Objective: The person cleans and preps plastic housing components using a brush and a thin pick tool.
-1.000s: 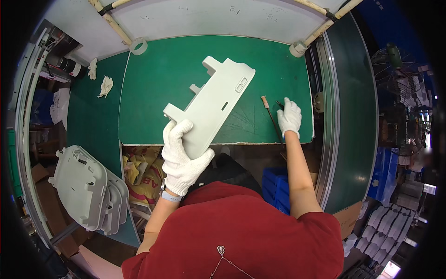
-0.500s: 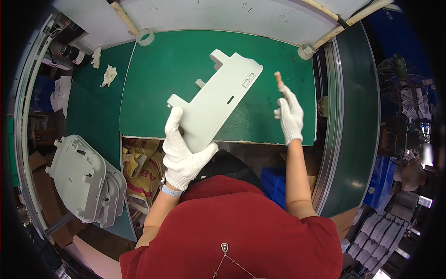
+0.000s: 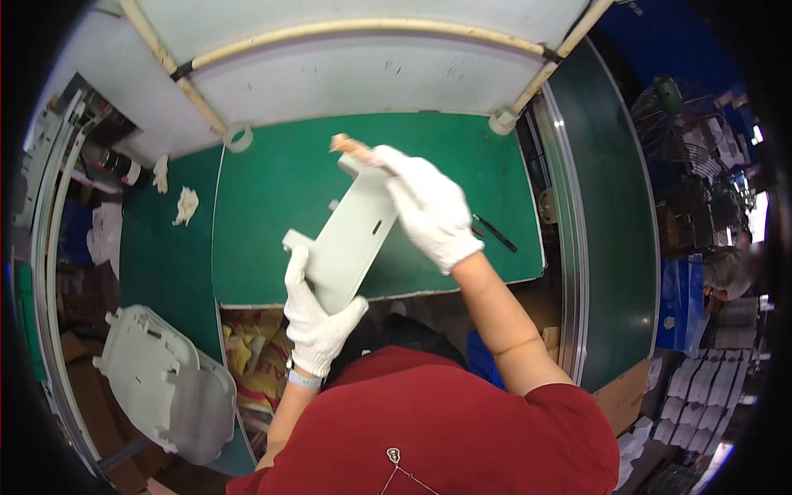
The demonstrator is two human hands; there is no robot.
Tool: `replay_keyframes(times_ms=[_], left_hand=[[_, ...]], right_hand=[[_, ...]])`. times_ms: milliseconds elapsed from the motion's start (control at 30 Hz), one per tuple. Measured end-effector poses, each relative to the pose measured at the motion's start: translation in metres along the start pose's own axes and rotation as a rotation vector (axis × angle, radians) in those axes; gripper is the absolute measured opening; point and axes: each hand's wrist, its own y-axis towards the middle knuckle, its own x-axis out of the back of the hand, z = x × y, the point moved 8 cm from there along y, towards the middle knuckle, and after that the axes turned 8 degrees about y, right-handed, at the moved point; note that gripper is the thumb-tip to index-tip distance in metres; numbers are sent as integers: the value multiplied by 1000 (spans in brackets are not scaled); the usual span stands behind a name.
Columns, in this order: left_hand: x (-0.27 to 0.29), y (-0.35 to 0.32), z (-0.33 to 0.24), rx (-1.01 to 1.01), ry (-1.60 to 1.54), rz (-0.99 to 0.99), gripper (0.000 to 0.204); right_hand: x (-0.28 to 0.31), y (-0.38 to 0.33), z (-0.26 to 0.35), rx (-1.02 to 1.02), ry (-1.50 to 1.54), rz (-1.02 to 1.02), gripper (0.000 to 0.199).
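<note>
My gloved left hand [image 3: 318, 326] grips the lower end of a pale grey plastic panel [image 3: 351, 239], thumb on one side and fingers on the other. The panel is tilted above the green tabletop and has a dark slot and tabs along its left edge. Over the panel's upper right end lies my gloved right hand [image 3: 429, 202]. Its fingers stretch toward the upper left, touching the panel, and one bare fingertip sticks out of the glove, slightly blurred. That hand hides the panel's upper right corner. A thin black tool [image 3: 497, 234] lies on the table beside it.
More grey plastic covers [image 3: 153, 371] are stacked at the lower left. Tape rolls [image 3: 238, 139] sit at the table's back corners, below a pipe frame [image 3: 363, 26]. A crumpled white glove [image 3: 186, 206] lies on the left surface. A metal rail [image 3: 569, 223] runs along the right.
My right hand has moved left from beside the panel onto its upper end. The black tool has come into sight. The view has tilted up, showing more of the back wall.
</note>
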Motion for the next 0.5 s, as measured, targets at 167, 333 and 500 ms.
replay_keyframes(times_ms=[167,333,500], left_hand=[[-1,-5,-1,-37,109,-13,100],[1,-5,-2,-138,156,-23,87],[4,-2,-2,-142,166,-54,84]], right_hand=[[-54,29,21,-34,-106,172,38],[-91,25,6,-84,-114,243,33],[-94,29,8,-30,-91,212,31]])
